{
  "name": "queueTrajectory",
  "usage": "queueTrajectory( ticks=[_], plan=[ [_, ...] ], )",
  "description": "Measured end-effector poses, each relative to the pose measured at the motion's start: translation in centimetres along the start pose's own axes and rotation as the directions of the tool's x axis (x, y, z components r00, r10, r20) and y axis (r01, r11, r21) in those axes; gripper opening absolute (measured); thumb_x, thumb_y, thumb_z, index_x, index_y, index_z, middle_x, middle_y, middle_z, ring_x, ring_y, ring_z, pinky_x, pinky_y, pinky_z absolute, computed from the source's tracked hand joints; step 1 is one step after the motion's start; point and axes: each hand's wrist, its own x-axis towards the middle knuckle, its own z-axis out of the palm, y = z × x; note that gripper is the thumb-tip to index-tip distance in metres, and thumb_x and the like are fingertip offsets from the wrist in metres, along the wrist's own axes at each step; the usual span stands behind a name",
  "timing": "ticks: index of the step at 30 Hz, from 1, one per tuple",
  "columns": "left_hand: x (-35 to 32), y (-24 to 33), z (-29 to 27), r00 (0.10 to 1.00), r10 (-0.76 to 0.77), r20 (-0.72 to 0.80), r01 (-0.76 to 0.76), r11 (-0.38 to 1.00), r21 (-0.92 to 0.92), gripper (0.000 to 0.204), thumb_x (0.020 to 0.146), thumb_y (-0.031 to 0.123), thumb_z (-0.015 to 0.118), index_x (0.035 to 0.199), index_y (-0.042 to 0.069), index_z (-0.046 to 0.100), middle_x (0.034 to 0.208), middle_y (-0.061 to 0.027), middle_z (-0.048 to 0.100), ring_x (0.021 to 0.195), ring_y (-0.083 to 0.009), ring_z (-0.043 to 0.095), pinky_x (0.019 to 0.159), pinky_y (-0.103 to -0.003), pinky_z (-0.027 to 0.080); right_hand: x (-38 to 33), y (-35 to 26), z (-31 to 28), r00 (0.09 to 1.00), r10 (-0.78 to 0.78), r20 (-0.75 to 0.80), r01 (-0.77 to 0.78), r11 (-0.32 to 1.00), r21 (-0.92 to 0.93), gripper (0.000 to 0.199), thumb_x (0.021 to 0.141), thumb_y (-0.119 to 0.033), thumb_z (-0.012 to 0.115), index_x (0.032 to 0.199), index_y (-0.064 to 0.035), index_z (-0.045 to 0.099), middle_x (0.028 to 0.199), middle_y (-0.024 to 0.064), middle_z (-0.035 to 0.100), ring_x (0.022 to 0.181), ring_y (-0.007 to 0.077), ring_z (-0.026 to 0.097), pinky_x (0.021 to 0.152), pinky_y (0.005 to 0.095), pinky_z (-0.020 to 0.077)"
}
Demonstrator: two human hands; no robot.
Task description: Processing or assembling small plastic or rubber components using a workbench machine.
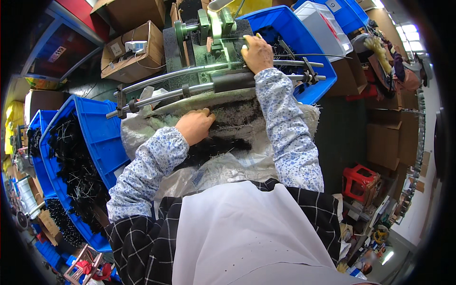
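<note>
My right hand [258,53] reaches to the bench machine [213,28], its thumb and fingers pinched on a thin dark wire [313,55] that sticks out to the right. The wire's other end runs toward the machine's lit metal jaws. My left hand [195,127] is closed, fingers curled, low over a pale woven sack [232,166] draped across my lap; whatever it may hold is hidden. Dark bristle dust [228,142] covers the sack beside it. Two metal rails [161,95] with black clamps cross between my hands and the machine, with a dark sleeve on the nearer one.
Blue bins [95,137] full of black wire brushes [76,161] stand at the left. Another blue bin [313,85] sits behind the right rail ends. A cardboard box [137,52] is at the back left, a red stool [358,183] at the right. Another person [408,71] is at far right.
</note>
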Motion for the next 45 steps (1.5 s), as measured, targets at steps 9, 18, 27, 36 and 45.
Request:
queueTrajectory(
  ticks=[9,18,27,36,45],
  plan=[
    [-1.6,1.3,-2.4,0.993,0.084,-0.083,-0.089,0.994,-0.061,0.024,0.073,0.007,0.063,0.092,0.001,0.052,0.088,-0.0156,0.057,0.087,-0.0314,0.059,0.072,-0.038,0.051,0.4,-4.9,1.0,0.998,0.009,0.057,-0.003,0.995,-0.095,0.013,0.075,-0.019,0.057,0.083,-0.0105,0.060,0.079,0.0061,0.063,0.079,0.0221,0.061,0.070,0.0380,0.0437],
    [-3.2,-1.3,-6.3,0.921,0.049,-0.387,-0.235,0.862,-0.450,0.027,0.073,0.007,0.067,0.096,0.003,0.055,0.093,-0.0120,0.056,0.087,-0.0276,0.057,0.077,-0.034,0.048,1.1,3.1,-0.5,0.975,0.123,0.187,-0.113,0.991,-0.067,0.019,0.079,-0.026,0.054,0.090,-0.0160,0.066,0.085,0.0077,0.064,0.088,0.0270,0.060,0.075,0.0437,0.0445],
    [-0.9,0.1,-5.7,0.869,0.076,-0.490,-0.378,0.742,-0.554,0.021,0.078,-0.001,0.059,0.097,0.002,0.051,0.095,-0.0097,0.051,0.084,-0.0215,0.059,0.076,-0.029,0.049,3.2,7.7,-4.5,0.961,0.201,0.192,-0.152,0.958,-0.242,0.022,0.087,-0.022,0.050,0.105,-0.0196,0.062,0.096,0.0118,0.063,0.086,0.0314,0.061,0.075,0.0407,0.0494],
    [1.9,1.1,-5.5,0.667,-0.016,-0.745,-0.448,0.790,-0.418,0.025,0.074,-0.008,0.059,0.096,0.000,0.049,0.097,-0.0101,0.051,0.087,-0.0193,0.058,0.079,-0.027,0.050,-4.8,-5.5,-10.0,0.867,-0.261,0.425,-0.148,0.679,0.719,0.027,0.086,-0.018,0.053,0.111,-0.0102,0.056,0.091,0.0144,0.064,0.082,0.0273,0.061,0.073,0.0366,0.0480],
    [-0.3,0.8,1.0,0.998,0.034,-0.044,-0.035,0.999,-0.007,0.042,0.068,0.013,0.068,0.107,0.006,0.053,0.105,-0.0121,0.054,0.096,-0.0331,0.055,0.084,-0.040,0.044,-0.1,-0.1,-2.1,0.994,0.006,0.108,0.003,0.996,-0.085,0.021,0.083,-0.011,0.052,0.099,-0.0127,0.064,0.081,0.0088,0.063,0.075,0.0246,0.063,0.066,0.0363,0.0502]
  ],
)
